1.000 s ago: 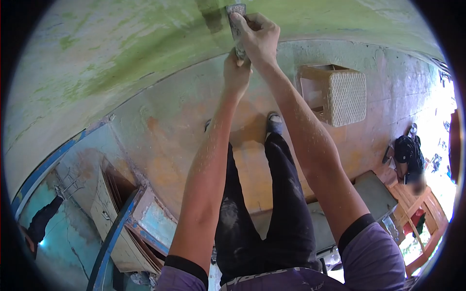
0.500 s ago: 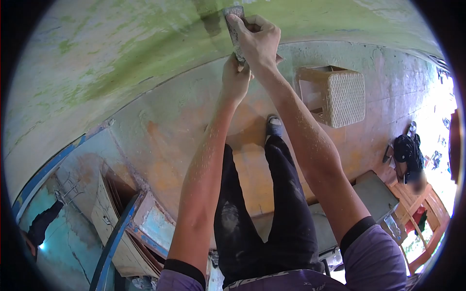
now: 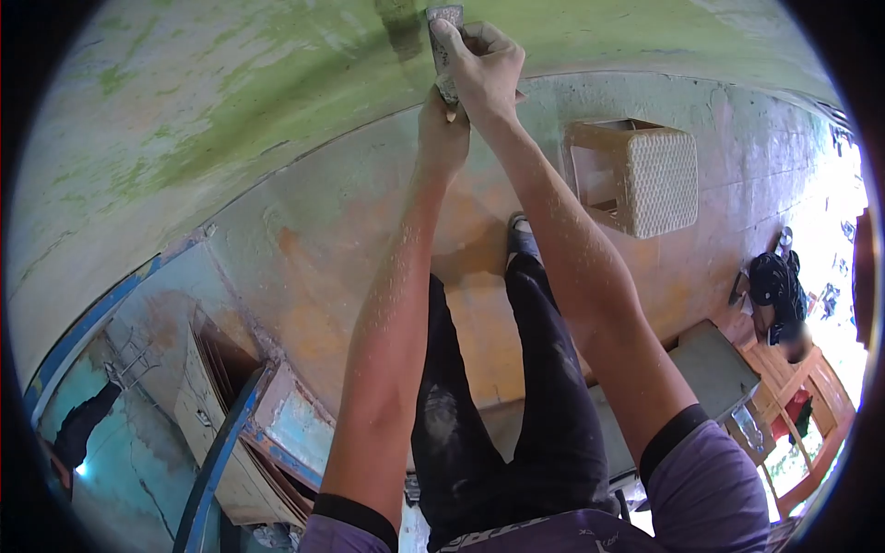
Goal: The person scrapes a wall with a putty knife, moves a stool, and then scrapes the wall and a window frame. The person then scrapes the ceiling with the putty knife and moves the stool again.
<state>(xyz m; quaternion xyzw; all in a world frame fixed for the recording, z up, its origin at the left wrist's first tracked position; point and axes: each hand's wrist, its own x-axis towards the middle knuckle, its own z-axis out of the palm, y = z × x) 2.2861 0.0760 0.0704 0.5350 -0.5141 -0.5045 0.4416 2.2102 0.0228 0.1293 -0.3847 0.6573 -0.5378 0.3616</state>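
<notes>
Both my hands are on a speckled, flat-bladed scraper (image 3: 445, 53) at the top middle, against the green wall (image 3: 304, 83). My right hand (image 3: 487, 74) grips its upper part, the thumb lying along the face. Just below and to the left, my left hand (image 3: 443, 134) is closed around its lower end, where a bit of the handle shows. Pale flecks of dust cover both forearms. A dark patch (image 3: 400, 28) marks the wall left of the blade.
A woven-patterned stool (image 3: 659, 182) stands on the right. Beyond it a person in dark clothes (image 3: 776, 286) is near a wooden frame (image 3: 820, 396). A grey-topped table (image 3: 714, 369) is behind my right arm. At lower left are a blue beam (image 3: 217, 461) and a worn cabinet (image 3: 207, 424).
Both hands and the scraper have shifted slightly up and left. My left wrist has turned, and its fingers show less.
</notes>
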